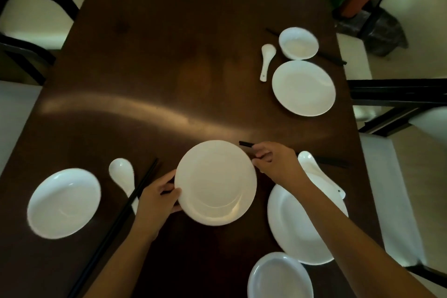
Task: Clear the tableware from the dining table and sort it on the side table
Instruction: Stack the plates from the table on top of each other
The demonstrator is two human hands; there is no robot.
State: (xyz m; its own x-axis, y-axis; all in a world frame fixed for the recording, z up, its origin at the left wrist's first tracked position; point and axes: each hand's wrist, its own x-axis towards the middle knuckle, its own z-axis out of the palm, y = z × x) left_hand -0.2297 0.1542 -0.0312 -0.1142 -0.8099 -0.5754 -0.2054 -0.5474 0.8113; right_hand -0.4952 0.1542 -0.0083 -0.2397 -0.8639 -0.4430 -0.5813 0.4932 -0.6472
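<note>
A pale, glossy round bowl sits at the near edge of the long, dark polished wooden bench. Just beyond it lies a large white ceramic plate carrying a white ceramic spoon. At centre, a smooth round white plate is gripped at its left rim by the left hand, fingers curled under. The right hand has its grip pinched around thin black chopsticks just beside that plate's right rim. Another white plate, spoon and long black chopsticks lie left.
</note>
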